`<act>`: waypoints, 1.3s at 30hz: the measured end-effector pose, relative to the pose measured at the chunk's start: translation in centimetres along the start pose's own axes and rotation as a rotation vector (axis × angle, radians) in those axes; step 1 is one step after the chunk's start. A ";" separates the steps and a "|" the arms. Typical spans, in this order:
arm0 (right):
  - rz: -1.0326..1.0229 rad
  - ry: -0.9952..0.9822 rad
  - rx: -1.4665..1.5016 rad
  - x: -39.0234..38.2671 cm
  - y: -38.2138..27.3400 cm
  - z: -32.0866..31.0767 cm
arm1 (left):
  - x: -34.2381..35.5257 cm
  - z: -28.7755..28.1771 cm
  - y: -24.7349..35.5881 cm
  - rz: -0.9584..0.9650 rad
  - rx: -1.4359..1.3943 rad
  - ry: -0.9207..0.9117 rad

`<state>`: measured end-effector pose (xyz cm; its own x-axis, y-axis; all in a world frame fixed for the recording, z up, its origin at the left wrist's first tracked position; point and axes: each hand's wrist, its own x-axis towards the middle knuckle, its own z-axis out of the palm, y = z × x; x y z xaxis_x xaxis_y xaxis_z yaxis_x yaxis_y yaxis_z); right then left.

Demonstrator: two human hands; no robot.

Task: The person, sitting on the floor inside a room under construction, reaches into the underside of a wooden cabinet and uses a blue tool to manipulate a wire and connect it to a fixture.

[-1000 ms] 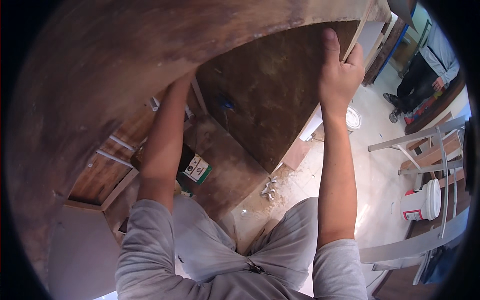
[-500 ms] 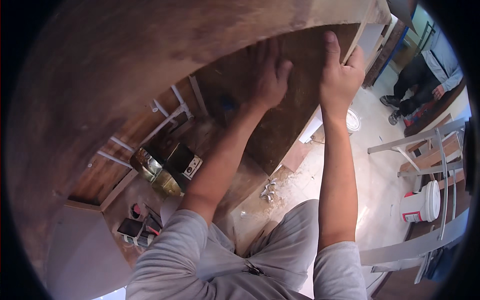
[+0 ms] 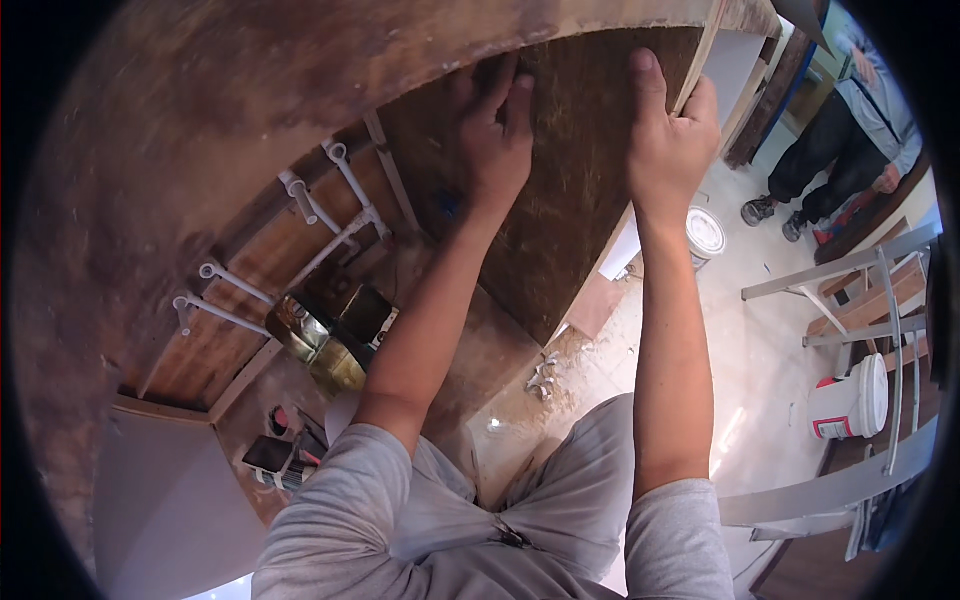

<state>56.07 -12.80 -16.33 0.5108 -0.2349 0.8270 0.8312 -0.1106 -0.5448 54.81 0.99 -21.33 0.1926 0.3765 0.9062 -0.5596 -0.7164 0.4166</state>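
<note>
A dark brown wooden panel (image 3: 560, 200) stands upright in front of me, under a large brown board (image 3: 230, 110) that fills the upper left. My right hand (image 3: 675, 150) is closed around the panel's right edge, thumb on the face towards me and fingers wrapped behind. My left hand (image 3: 497, 155) is against the panel's shaded face, close below the board. Its thumb and forefinger are stretched out and apart; the other fingertips are lost in shadow. White pipes (image 3: 335, 230) run along the wooden back wall, left of my left arm.
Shiny metal tins (image 3: 320, 345) stand below the pipes, near a black tool (image 3: 270, 455). Debris (image 3: 542, 378) litters the floor by the panel's lower corner. To the right are a white bucket (image 3: 850, 400), a round-lidded pail (image 3: 705, 232), a metal ladder (image 3: 850, 265) and another person (image 3: 840, 150).
My left hand has slid left along the panel. My right hand keeps its hold on the edge and has shifted slightly left. More of the pipes shows below the board.
</note>
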 end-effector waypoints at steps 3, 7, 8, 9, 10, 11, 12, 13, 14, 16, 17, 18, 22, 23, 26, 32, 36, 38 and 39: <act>-0.018 0.009 0.008 0.0 -0.2 0.1 | 0.5 -0.4 1.2 -0.111 -0.054 0.046; 0.002 0.003 0.003 -0.1 -0.1 0.1 | 1.0 -0.8 1.1 -0.177 -0.028 0.088; 0.002 0.005 0.009 -0.1 -0.1 0.1 | 1.3 -0.8 0.9 -0.177 -0.027 0.089; 0.001 0.006 0.015 -0.1 0.0 0.2 | 1.7 -0.9 0.6 -0.178 -0.009 0.067; 0.001 0.006 0.015 -0.2 0.0 0.1 | 2.1 -1.0 0.3 -0.179 0.009 0.046; 0.005 0.007 0.025 -0.2 -0.1 0.2 | 2.5 -1.2 0.0 -0.178 0.009 0.047; 0.008 0.008 0.035 -0.1 -0.1 0.1 | 2.7 -1.5 -0.4 0.039 0.170 0.020; 0.006 0.008 0.033 -0.1 0.0 0.1 | 3.0 -1.7 -0.7 0.257 0.329 -0.007; -0.003 0.009 0.013 -0.2 0.0 0.0 | 3.4 -1.7 -1.1 0.255 0.323 -0.007; -0.015 0.011 -0.019 -0.1 0.3 -0.4 | 4.3 -1.4 -1.9 0.444 0.492 -0.176; -0.002 0.012 -0.003 -0.1 0.1 -0.3 | 5.4 -1.9 -3.2 0.446 0.500 -0.176; 0.007 0.012 0.007 0.0 0.0 -0.2 | 6.6 -2.2 -5.1 0.610 0.563 -0.041; -0.023 0.019 -0.014 -0.1 -0.1 0.2 | 8.3 -5.7 -12.9 0.595 0.668 0.126; -0.007 0.013 0.020 -0.2 -0.5 0.5 | 8.7 -7.5 -14.8 0.510 0.706 0.144; 0.005 0.006 0.083 -0.3 -1.3 1.5 | 9.8 -11.4 -17.4 0.256 0.797 0.213; 0.000 -0.005 0.008 0.1 -0.2 -0.2 | 1.2 -1.3 1.0 0.156 0.104 0.036; 0.002 -0.014 0.005 -0.2 -0.4 0.1 | 1.4 -1.1 1.8 -0.066 -0.035 0.027; 0.002 -0.002 0.007 0.0 -0.1 0.2 | 2.1 -0.9 1.5 -0.032 -0.037 0.028; -0.001 0.008 0.013 0.0 0.0 0.2 | 2.4 -0.9 1.3 0.004 -0.037 0.033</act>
<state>56.11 -12.66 -16.31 0.5085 -0.2428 0.8261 0.8343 -0.0983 -0.5424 53.82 1.51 -18.66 0.1643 0.3935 0.9045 -0.5895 -0.6960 0.4099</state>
